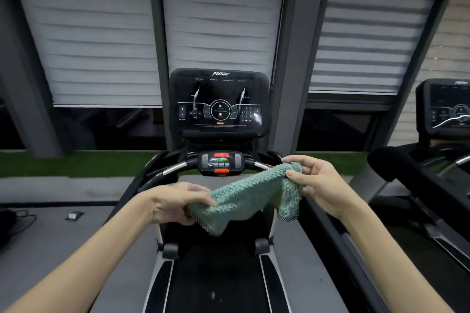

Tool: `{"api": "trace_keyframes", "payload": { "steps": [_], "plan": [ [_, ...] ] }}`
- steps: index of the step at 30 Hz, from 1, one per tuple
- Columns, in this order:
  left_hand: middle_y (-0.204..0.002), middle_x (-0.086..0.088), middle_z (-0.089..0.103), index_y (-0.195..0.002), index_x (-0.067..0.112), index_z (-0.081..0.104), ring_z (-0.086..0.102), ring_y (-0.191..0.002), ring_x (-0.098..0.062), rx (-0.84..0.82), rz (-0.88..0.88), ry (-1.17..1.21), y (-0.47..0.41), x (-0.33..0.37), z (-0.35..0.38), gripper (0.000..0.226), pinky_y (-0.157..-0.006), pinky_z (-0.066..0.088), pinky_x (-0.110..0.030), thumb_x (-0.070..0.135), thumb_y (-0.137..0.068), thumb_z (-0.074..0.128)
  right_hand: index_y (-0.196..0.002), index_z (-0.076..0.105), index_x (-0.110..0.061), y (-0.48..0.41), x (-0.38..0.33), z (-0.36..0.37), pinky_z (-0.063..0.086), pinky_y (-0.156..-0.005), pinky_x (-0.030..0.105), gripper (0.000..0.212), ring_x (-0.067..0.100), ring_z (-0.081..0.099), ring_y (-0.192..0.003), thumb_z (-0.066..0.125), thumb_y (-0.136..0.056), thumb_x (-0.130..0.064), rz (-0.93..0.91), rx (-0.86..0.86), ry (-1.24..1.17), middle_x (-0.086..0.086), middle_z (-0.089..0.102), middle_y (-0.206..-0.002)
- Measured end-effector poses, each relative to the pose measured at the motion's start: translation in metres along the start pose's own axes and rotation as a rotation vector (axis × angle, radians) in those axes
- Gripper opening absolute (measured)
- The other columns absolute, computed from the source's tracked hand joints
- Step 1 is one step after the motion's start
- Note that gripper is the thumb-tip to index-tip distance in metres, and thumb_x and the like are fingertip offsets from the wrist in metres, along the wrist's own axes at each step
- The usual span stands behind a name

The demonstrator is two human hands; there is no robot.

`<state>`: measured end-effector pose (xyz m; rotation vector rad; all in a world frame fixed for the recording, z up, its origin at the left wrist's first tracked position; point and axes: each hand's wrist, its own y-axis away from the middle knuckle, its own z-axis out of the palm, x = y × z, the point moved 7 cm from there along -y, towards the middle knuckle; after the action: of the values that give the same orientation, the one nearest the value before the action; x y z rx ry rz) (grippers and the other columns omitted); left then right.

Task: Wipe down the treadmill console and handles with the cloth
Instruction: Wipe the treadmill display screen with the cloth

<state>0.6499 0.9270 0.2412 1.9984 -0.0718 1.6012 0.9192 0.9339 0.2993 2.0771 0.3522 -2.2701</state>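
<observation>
Pale slatted blinds [96,40] hang between grey pillars [287,58]. A second treadmill [447,107] stands at the right. A green turf strip [76,162] borders the grey floor [50,249], where a small white block [74,215] and black cables [17,223] lie near the left edge

Obs: cloth [244,195] between left hand [175,201] and right hand [318,183] — sea-green, black-and-white checked edging. Beyond the hands: console [219,84] black, white line graphics; panel [221,163] black, with red, green and orange buttons. Above, blinds [96,40] — pale grey, horizontally banded. Far left of the left hand, turf [76,162] green.
</observation>
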Motion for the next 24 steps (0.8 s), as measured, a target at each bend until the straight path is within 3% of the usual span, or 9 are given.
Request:
{"api": "trace_keyframes", "payload": {
  "steps": [4,5,7,8,11,13,16,21,24],
  "plan": [
    [-0.097,-0.001,0.071,-0.100,0.018,0.074,0.063,-0.087,-0.017,0.158,0.142,0.196,-0.036,0.033,-0.021,0.022,-0.076,0.049,-0.034,0.027,-0.081,0.072,-0.110,0.064,-0.003,-0.043,-0.003,-0.022,0.059,-0.068,0.028,0.040,0.026,0.068,-0.081,0.071,-0.071,0.006,-0.011,-0.001,0.007,0.018,0.069,-0.094],
    [-0.096,-0.002,0.072,-0.101,0.020,0.072,0.065,-0.086,-0.018,0.204,0.196,0.302,-0.043,0.041,-0.026,0.018,-0.075,0.051,-0.035,0.021,-0.083,0.073,-0.110,0.064,-0.003,-0.053,-0.002,-0.025,0.059,-0.069,0.030,0.044,0.027,0.068,-0.082,0.074,-0.068,0.006,-0.011,-0.011,0.034,0.020,0.069,-0.095],
    [-0.101,-0.006,0.074,-0.113,0.020,0.066,0.068,-0.091,-0.019,0.251,0.293,0.348,-0.055,0.056,-0.038,0.043,-0.071,0.056,-0.033,0.009,-0.074,0.081,-0.109,0.064,-0.003,-0.073,0.002,-0.030,0.060,-0.074,0.036,0.048,0.027,0.067,-0.081,0.076,-0.066,0.012,-0.007,-0.018,0.126,0.024,0.069,-0.096],
    [-0.102,-0.006,0.074,-0.113,0.020,0.066,0.069,-0.093,-0.019,0.286,0.327,0.248,-0.063,0.062,-0.044,0.049,-0.071,0.057,-0.031,0.005,-0.069,0.083,-0.108,0.064,-0.005,-0.085,0.004,-0.032,0.058,-0.077,0.041,0.049,0.027,0.065,-0.079,0.077,-0.065,0.013,-0.009,-0.015,0.205,0.024,0.069,-0.095],
    [-0.099,0.006,0.071,-0.098,0.027,0.072,0.065,-0.091,-0.014,0.540,0.369,-0.410,-0.087,0.079,-0.071,0.038,-0.082,0.051,-0.028,0.012,-0.067,0.088,-0.102,0.068,-0.015,-0.122,0.011,-0.037,0.057,-0.081,0.044,0.044,0.024,0.065,-0.078,0.080,-0.066,0.009,-0.047,0.010,0.505,0.014,0.071,-0.090],
    [-0.092,0.011,0.064,-0.096,0.031,0.071,0.058,-0.076,-0.009,0.632,0.402,-0.662,-0.107,0.090,-0.086,0.028,-0.071,0.044,-0.022,0.017,-0.075,0.082,-0.091,0.071,-0.023,-0.151,0.015,-0.040,0.056,-0.078,0.035,0.027,0.016,0.067,-0.081,0.078,-0.073,-0.004,-0.099,0.043,0.763,0.000,0.072,-0.086],
    [-0.079,0.008,0.057,-0.091,0.029,0.069,0.049,-0.062,-0.006,0.649,0.453,-0.768,-0.144,0.103,-0.111,0.009,-0.060,0.037,-0.020,0.021,-0.087,0.072,-0.072,0.070,-0.028,-0.193,0.025,-0.045,0.048,-0.066,0.028,0.012,0.017,0.063,-0.074,0.073,-0.082,-0.023,-0.103,0.055,1.008,-0.005,0.069,-0.074],
    [-0.108,0.003,0.056,-0.077,0.024,0.068,0.053,-0.102,-0.014,0.655,0.472,-0.739,-0.211,0.121,-0.164,0.014,-0.096,0.043,-0.033,0.030,-0.090,0.069,-0.081,0.071,-0.012,-0.269,0.035,-0.049,0.038,-0.077,0.028,0.025,0.009,0.052,-0.090,0.062,-0.092,-0.032,-0.078,-0.018,1.135,-0.004,0.059,-0.098],
    [-0.097,0.005,0.066,-0.073,0.020,0.066,0.056,-0.105,-0.018,0.604,0.397,-0.684,-0.244,0.135,-0.192,0.024,-0.094,0.042,-0.033,0.035,-0.093,0.063,-0.077,0.064,-0.003,-0.312,0.038,-0.054,0.040,-0.073,0.032,0.035,0.014,0.054,-0.075,0.056,-0.095,-0.032,-0.032,-0.023,1.102,0.009,0.061,-0.082]
  ]
}}
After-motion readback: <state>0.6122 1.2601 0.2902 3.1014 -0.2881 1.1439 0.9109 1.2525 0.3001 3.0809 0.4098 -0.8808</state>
